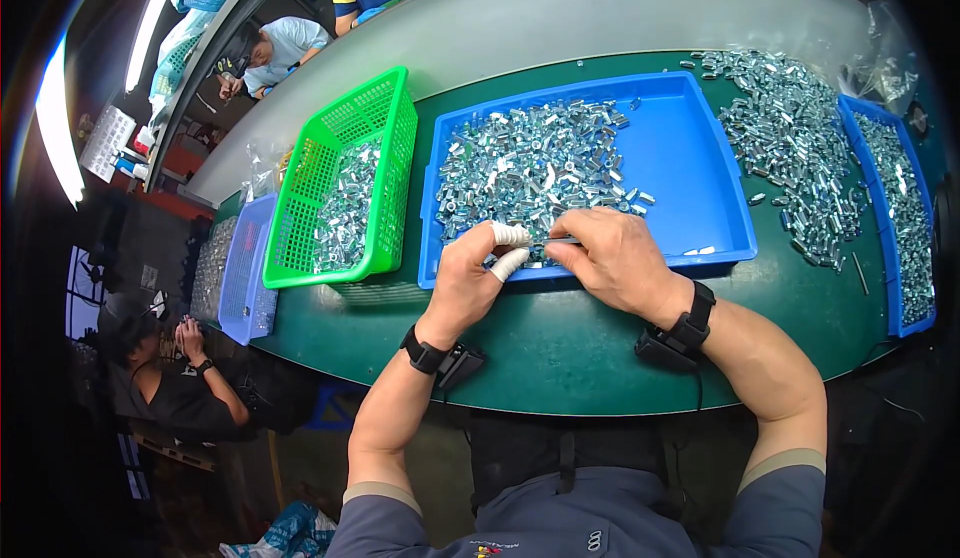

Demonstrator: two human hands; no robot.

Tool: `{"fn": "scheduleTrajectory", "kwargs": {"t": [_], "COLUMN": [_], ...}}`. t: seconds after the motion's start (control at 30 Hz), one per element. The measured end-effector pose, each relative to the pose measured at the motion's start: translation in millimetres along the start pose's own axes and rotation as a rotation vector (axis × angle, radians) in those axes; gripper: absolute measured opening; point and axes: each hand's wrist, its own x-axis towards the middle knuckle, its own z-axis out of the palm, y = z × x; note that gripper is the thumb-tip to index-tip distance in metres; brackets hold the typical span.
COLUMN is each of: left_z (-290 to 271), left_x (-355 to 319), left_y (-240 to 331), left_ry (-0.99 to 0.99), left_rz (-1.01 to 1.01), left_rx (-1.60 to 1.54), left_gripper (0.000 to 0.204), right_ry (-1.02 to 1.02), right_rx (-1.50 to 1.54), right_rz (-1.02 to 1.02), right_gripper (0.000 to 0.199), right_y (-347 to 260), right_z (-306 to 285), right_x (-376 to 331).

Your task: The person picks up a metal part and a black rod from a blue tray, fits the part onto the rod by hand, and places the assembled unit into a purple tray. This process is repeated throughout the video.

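A thin silver metal rod is pinched between the fingers of the left hand, two of them wrapped in white tape, and the fingers of the right hand. It is held over the near rim of the shallow blue plastic tray heaped with small shiny metal nuts, on the dark green desk. A green plastic mesh basket is set just left of the tray.

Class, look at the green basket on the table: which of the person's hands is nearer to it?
Left. The left hand works at the blue tray's front edge, just right of the green basket; the right hand sits farther right.
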Motion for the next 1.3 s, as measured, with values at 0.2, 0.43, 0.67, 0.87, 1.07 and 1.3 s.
{"fn": "scheduleTrajectory", "kwargs": {"t": [0.2,0.43,0.67,0.87,1.07,1.3], "left_z": [0.0,2.6,3.4,-30.5,-123.1,-146.5], "left_x": [1.0,-0.4,-4.7,-5.1,-11.0,2.9], "left_y": [-0.3,3.2,7.4,10.3,-6.8,-7.4], "left_ry": [-0.018,-0.010,0.009,0.116,0.289,0.418], "left_rz": [0.041,0.052,-0.009,-0.025,-0.062,0.105], "left_rx": [0.040,0.039,-0.018,0.103,0.387,0.962], "left_gripper": [0.019,0.019,0.018,0.016,0.019,0.024], "right_ry": [0.030,-0.017,0.045,0.225,0.228,0.216], "right_rx": [0.010,-0.054,0.020,0.109,0.125,0.134], "right_rz": [-0.071,0.012,-0.086,-0.061,-0.015,-0.016], "right_gripper": [0.021,0.025,0.017,0.011,0.011,0.011], "right_y": [7.6,6.9,7.8,4.1,6.4,6.9], "right_z": [3.7,4.1,0.8,-3.8,-1.3,-2.3], "right_x": [0.7,-0.8,1.1,1.3,-0.3,-0.1]}}
